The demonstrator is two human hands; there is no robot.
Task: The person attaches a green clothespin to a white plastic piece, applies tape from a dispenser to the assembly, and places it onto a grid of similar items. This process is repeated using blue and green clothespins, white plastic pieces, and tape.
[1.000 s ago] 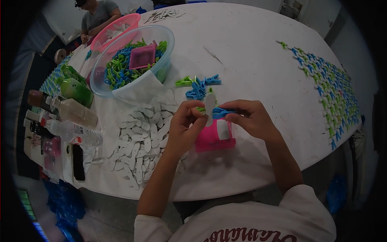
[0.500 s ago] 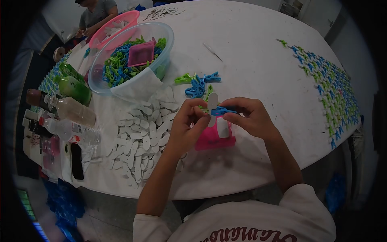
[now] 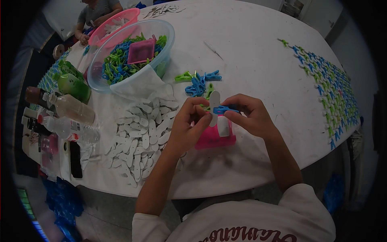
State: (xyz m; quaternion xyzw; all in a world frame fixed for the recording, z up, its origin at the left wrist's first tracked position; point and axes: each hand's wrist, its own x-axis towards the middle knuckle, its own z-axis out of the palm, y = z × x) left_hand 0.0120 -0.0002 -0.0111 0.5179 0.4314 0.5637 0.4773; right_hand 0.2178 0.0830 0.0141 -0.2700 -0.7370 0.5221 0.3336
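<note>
Between the thumb and fingers of my left hand (image 3: 190, 123) is a flat white piece with rounded ends (image 3: 215, 99), held upright. My right hand (image 3: 254, 115) pinches a blue clothespin (image 3: 224, 109), its left end right at the white piece. Both are above a small pink tray (image 3: 205, 140), partly hidden by my hands. Another white piece (image 3: 223, 127) overlaps the tray below the clothespin. Just beyond my hands lies a small group of blue clothespins (image 3: 196, 86) and green clothespins (image 3: 184, 76).
Loose white pieces (image 3: 141, 139) form a heap left of my forearm. Behind it stands a clear tub (image 3: 171, 40) of clothespins. Bottles (image 3: 74, 109) line the left edge. Clipped rows (image 3: 328, 84) cover the right side. A thin pointed tool (image 3: 213, 50) lies beyond. Another person (image 3: 98, 14) sits far left.
The blue clothespin and white piece have shifted very slightly in my hands, which stay nearly in place. The person at the far left has moved their hands.
</note>
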